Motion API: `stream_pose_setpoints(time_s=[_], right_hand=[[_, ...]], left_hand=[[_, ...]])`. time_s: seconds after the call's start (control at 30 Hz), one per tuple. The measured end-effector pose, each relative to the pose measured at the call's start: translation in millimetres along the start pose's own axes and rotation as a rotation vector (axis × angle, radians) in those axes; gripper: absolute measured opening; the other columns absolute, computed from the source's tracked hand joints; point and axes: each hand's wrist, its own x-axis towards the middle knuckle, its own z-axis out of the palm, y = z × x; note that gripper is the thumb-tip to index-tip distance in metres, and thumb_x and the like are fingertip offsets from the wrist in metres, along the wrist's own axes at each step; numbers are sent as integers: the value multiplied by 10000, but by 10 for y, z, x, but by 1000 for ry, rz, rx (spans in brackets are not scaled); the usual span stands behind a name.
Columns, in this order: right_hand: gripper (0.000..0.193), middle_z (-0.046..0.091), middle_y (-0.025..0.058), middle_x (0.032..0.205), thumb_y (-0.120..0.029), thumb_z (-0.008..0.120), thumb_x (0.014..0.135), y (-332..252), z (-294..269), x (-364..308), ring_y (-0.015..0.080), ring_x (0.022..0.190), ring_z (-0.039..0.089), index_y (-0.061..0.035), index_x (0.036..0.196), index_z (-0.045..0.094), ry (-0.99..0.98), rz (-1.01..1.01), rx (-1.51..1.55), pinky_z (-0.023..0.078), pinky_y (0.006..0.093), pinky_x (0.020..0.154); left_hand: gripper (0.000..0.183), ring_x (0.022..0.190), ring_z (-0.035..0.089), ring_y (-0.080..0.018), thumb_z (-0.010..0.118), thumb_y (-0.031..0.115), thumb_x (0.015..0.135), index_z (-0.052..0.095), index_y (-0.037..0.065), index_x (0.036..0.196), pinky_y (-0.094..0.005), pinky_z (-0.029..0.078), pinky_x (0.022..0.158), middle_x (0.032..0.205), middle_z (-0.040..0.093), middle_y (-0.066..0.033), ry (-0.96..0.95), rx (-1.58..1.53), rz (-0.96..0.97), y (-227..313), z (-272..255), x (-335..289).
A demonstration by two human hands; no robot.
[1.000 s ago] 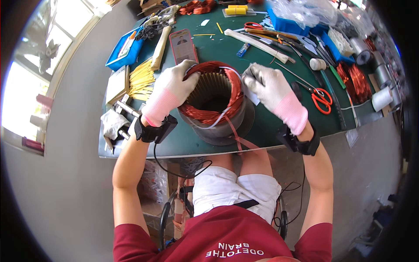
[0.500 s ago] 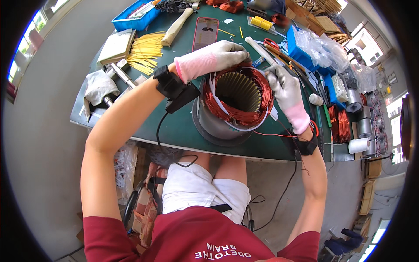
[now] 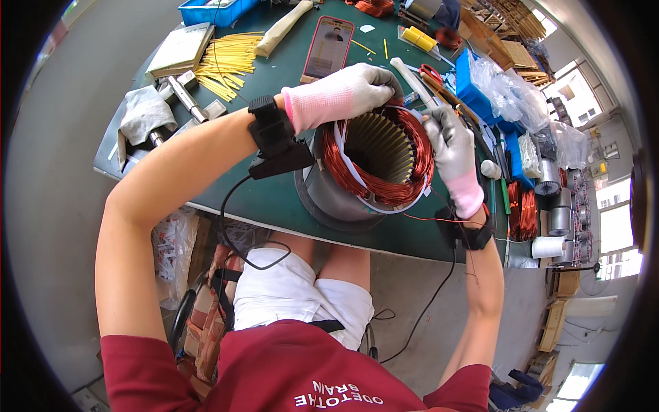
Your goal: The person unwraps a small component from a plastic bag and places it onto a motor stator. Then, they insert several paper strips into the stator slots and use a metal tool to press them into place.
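Over the stator (image 3: pixel 374 168), left hand (image 3: pixel 343 96) draped, right hand (image 3: pixel 449 147) gripping rim

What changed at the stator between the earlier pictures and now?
The left hand moved from the near left rim across to the far rim of the stator, fingers curled over the copper winding. The right hand stayed at the right rim. The stator stayed on the green table.
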Motion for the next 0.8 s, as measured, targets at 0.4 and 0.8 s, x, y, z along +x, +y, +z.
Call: stream_pose_setpoints(time_s=[0.4,0.8], right_hand=[[110,575,121,685,-89,543,891,-1,-86,131,137,556,515,8,940,560,-129,-68,-26,419,274,558],[181,609,86,728,-83,527,894,57,-192,132,95,631,552,-11,1057,561,-211,-78,-74,453,239,638]], left_hand=[[249,937,568,-91,453,142,925,606,-10,1048,-241,446,893,985,625,-31,-84,-184,7,-109,1,106],[292,920,548,-101,427,202,945,599,-17,1033,-246,430,888,985,614,-37,-77,29,266,-138,-32,71]])
